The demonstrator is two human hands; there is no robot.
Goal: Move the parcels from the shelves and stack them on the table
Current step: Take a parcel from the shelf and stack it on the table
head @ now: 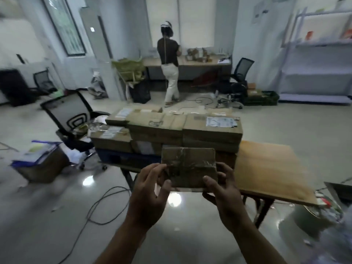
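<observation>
Both hands hold one small parcel up in the air, at about chest height. The left hand curls round its left edge with the thumb on the near face. The right hand grips the right edge, thumb pressed on the lower corner and fingers wrapped behind. This parcel is brown cardboard bound with glossy clear tape, it is tilted slightly, and it touches nothing but the hands.

Just beyond it stands a wooden surface on dark legs. On its left part sits a stack of parcels, several layers of flat brown boxes, some with white labels on top. The held parcel hangs in front of the stack's near side, apart from it.

To the left of the surface is a black office chair, and nearer the camera a carton topped with papers. Cables loop over the shiny floor. At the far right stand pale metal shelves. Across the room a person stands with their back turned at a second surface by the window.
</observation>
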